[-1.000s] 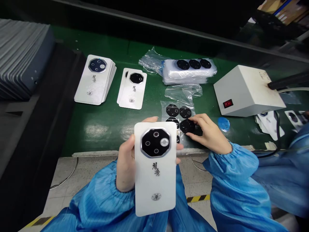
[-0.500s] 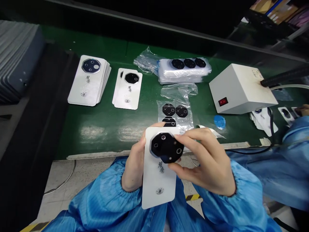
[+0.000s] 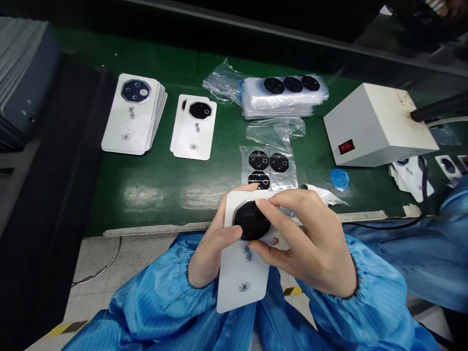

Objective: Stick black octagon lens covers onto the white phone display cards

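My left hand [image 3: 214,243] grips a white phone back cover [image 3: 241,278] by its left side, fingers behind it and thumb on the edge of the lens area. A black octagonal camera lens cover [image 3: 252,220] sits over the metal-rimmed camera ring near its top. The fingers of my right hand [image 3: 310,239] hold that lens cover at its upper right and lower edges. Whether the cover lies fully flat in the ring cannot be told. Just beyond my hands, several more lens covers [image 3: 259,160] lie on a clear plastic sheet [image 3: 287,181].
A stack of white back covers [image 3: 137,131] and two more covers [image 3: 193,134] lie at left. Plastic-wrapped lens covers [image 3: 285,100] are at the back. A white box with a red switch [image 3: 380,124] stands at right, near a blue disc [image 3: 340,179] and a co-worker's sleeve [image 3: 453,204].
The lens cover has moved up and left, from lying askew to sitting over the camera ring. My left thumb has come forward onto its edge. The view has shifted slightly.
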Demonstrator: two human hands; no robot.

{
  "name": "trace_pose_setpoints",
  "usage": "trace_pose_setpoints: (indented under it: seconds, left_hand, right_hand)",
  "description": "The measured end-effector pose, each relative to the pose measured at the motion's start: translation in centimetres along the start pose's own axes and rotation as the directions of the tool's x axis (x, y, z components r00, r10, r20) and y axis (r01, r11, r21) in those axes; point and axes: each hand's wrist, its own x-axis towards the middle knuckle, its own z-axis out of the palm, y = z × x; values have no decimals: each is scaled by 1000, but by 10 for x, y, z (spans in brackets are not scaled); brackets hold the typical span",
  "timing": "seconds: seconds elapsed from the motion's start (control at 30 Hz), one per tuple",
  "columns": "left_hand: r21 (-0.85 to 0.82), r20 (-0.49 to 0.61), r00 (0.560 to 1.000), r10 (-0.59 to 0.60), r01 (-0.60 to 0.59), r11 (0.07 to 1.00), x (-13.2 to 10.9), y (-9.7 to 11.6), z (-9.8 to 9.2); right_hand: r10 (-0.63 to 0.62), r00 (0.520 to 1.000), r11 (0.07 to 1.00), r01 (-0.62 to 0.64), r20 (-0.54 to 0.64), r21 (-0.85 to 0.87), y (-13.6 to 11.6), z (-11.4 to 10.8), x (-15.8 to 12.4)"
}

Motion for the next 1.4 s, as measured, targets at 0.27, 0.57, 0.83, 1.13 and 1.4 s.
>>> trace_pose_setpoints:
  seconds: [0.27,0.57,0.83,1.13,1.4]
  left_hand:
    - [47,69,998,-6,3,999,1,1,-5]
    - [22,81,997,-18,16,1000,0,2,-4]
    - [30,58,998,-1,-1,1000,0,2,-2]
    - [87,9,1000,-14,14,996,-1,2,-4]
    - [113,3,1000,-2,2,994,-2,3,-3]
  right_hand:
    - [-40,999,998,40,10,-39,1,-3,2]
    - [-59,998,996,61,23,-63,0,-4,3]
    - [-59,997,995,63,48,-76,0,-8,2]
    - [-70,995,994,76,72,-76,-3,-9,2]
    - [-84,996,992,88,41,-95,-3,-8,0]
